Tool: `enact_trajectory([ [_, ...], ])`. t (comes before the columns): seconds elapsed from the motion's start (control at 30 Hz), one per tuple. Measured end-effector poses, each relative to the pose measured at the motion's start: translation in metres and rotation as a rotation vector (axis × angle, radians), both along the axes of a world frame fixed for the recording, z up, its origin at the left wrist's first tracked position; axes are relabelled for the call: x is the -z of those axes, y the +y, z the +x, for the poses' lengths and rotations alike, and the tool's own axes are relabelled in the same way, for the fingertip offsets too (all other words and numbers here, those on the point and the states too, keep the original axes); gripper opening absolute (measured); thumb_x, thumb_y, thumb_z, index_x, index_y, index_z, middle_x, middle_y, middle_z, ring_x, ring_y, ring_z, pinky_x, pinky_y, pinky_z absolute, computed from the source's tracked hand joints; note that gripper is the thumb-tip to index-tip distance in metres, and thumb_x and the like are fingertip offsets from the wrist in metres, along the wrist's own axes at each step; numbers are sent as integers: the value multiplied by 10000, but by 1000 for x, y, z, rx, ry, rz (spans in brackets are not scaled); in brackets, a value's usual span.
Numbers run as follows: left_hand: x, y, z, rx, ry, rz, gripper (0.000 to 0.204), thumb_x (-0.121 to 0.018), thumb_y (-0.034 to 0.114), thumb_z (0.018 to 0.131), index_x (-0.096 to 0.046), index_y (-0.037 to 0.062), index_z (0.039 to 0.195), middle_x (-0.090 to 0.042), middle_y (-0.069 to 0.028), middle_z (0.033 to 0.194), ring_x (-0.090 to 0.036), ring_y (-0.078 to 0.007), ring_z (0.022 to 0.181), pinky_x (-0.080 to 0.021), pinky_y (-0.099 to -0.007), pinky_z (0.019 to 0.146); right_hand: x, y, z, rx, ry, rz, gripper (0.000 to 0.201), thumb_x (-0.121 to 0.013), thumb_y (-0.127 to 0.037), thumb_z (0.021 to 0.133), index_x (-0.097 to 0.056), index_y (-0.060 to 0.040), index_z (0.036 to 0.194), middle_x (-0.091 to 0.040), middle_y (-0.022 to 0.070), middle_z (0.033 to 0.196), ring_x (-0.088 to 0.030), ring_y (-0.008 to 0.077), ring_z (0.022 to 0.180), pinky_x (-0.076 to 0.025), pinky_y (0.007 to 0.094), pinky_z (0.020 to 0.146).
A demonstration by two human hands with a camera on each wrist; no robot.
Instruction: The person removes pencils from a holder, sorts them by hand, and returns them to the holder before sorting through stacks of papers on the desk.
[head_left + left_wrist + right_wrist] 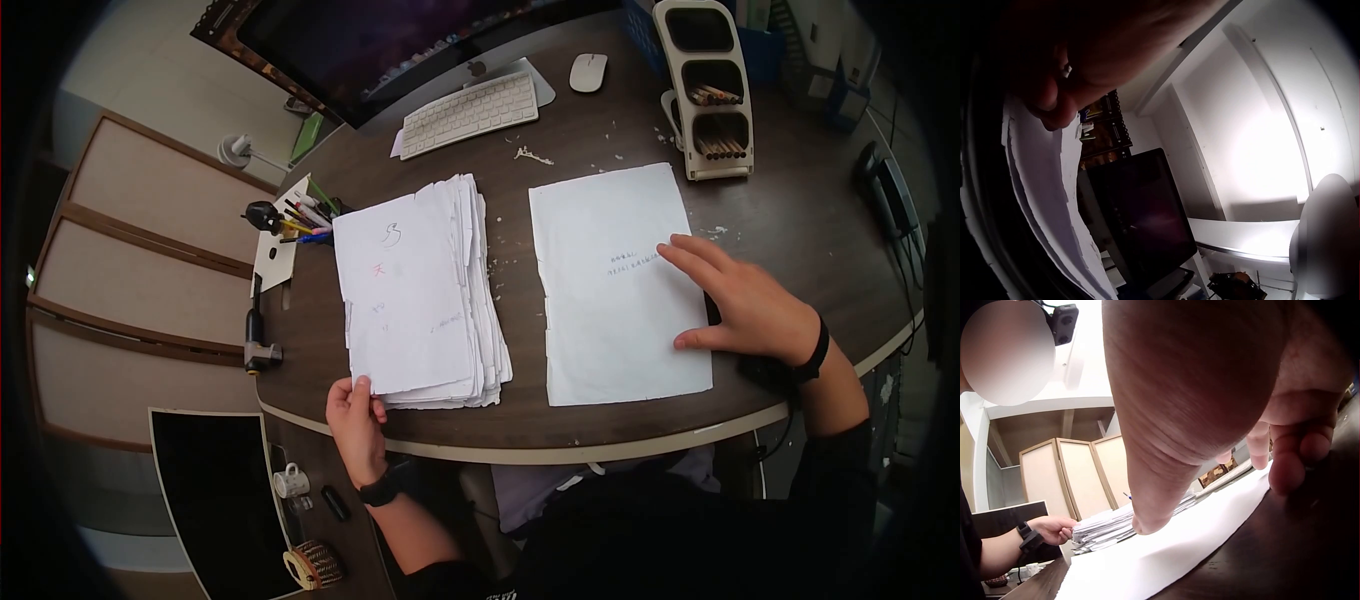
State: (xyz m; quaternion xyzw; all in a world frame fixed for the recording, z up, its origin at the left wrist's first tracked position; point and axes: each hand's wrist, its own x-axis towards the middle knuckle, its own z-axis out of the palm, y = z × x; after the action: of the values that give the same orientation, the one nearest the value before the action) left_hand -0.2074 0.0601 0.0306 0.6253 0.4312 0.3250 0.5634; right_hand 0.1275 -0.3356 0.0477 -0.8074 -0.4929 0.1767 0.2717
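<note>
A thick stack of white paper (420, 290) with uneven edges lies left of centre on the desk, its top sheet bearing a few pen marks. My left hand (357, 425) pinches the paper at the stack's near-left corner, thumb on top and fingers curled at the edge. To the right lies a single-looking pile of white paper (610, 330) with small blue handwriting. Over its right side my right hand (750, 305) is spread, fingers fairly straight, with thumb and fingertips close over the sheet. The right wrist view shows the spread thumb and fingers above this paper (1166, 562).
A keyboard (470, 115), a mouse (588, 72) and a monitor (400, 50) stand at the back. Pens in a holder (310, 215) are beyond the stack. A white rack (705, 90) with pencil-like sticks stands back right, a telephone (885, 205) farther right. Paper scraps (533, 155) dot the desk.
</note>
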Motion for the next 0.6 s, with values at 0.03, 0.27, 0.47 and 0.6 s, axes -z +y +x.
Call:
enact_trajectory([
  [0.03,0,0,0,-1,1,-1,154,-674,138,1023,-560,39,993,-586,-13,725,-513,-72,531,-408,-221,458,1,0,0,-1,1,-1,981,-876,-417,777,-400,-88,1569,-435,224,1566,-557,434,1326,-495,469,1082],
  [0.27,4,4,1,23,51,-24,146,-674,129,1022,-567,30,1013,-596,-10,724,-529,-71,536,-423,-220,465,3,0,1,-15,-52,23,957,-860,-439,790,-411,-99,1565,-447,252,1550,-616,443,1242,-526,475,1035],
  [0.47,-7,-6,8,-23,185,70,178,-678,131,1010,-590,4,1096,-578,4,686,-511,-65,536,-397,-215,476,3,0,2,-17,-46,24,953,-858,-443,793,-416,-95,1562,-458,250,1538,-630,437,1220,-535,471,1020],
  [0.6,-9,-29,13,-299,464,476,239,-693,141,999,-604,-11,1160,-520,25,653,-444,-41,579,-362,-204,555,4,1,3,-21,-80,28,930,-857,-438,796,-436,-85,1546,-475,240,1527,-634,435,1210,-537,467,1013],
])
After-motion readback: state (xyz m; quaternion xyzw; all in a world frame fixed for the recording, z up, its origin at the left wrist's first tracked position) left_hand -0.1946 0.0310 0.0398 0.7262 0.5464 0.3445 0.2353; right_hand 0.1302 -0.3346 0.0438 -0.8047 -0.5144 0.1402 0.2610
